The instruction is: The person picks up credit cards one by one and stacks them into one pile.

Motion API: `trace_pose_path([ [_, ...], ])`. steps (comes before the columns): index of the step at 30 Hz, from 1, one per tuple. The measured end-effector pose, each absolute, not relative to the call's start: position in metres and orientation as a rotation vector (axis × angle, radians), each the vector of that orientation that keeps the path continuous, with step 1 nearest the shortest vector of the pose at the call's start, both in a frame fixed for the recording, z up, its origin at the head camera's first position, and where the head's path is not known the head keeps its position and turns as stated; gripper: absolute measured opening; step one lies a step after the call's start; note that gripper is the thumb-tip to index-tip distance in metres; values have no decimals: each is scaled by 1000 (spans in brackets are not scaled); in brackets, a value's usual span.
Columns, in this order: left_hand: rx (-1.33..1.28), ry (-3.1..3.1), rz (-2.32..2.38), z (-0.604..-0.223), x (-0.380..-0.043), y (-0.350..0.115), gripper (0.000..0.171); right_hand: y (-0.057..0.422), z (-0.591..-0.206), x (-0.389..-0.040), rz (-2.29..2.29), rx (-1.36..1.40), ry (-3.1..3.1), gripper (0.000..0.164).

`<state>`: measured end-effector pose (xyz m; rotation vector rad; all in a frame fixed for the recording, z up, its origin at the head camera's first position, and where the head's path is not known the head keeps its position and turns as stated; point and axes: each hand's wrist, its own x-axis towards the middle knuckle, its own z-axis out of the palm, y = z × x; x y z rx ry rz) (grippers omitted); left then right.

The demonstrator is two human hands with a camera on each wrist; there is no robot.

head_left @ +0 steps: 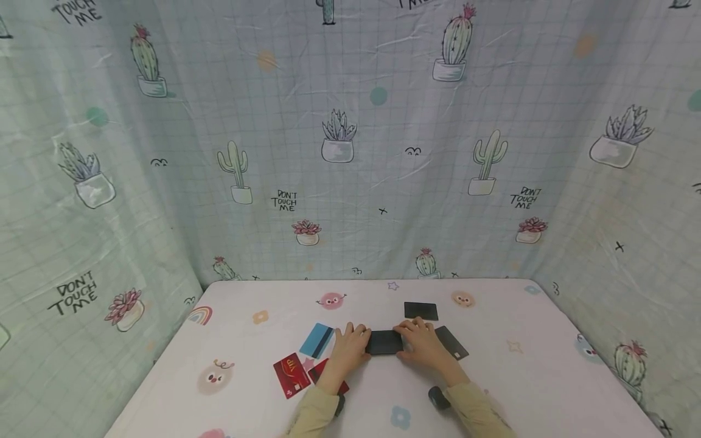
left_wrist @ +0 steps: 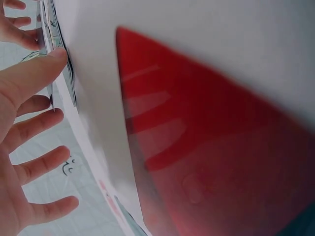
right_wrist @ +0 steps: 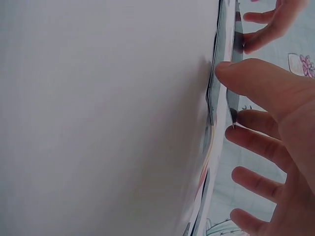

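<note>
Between both hands is a black flat rectangle [head_left: 384,342], a bit larger than the cards nearby. My left hand [head_left: 350,350] holds its left end and my right hand [head_left: 423,344] its right end. In the right wrist view its edge shows thin layers [right_wrist: 213,88] under the thumb, with a separate dark glossy sheet [right_wrist: 235,73] raised at the fingertips. The left wrist view has the left thumb at the layered edge [left_wrist: 69,73], the other fingers spread beyond it. A red card [left_wrist: 187,128] lies close under the left wrist; the forearm partly covers it in the head view.
Left of the hands lie a blue card [head_left: 316,340] with a dark stripe and a red VIP card [head_left: 292,375]. A black card [head_left: 421,311] lies behind the right hand, a dark grey card [head_left: 452,343] beside it. A patterned curtain [head_left: 361,182] surrounds the white table [head_left: 246,328].
</note>
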<state>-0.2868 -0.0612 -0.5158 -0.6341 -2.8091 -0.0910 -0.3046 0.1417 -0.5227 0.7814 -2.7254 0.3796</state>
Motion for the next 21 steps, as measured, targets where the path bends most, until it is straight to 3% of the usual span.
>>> trace_pose_path([
  [21,-639,-2784,-36,-519,-288,-62,50,138,-523,-310,322,764,-2785,52],
])
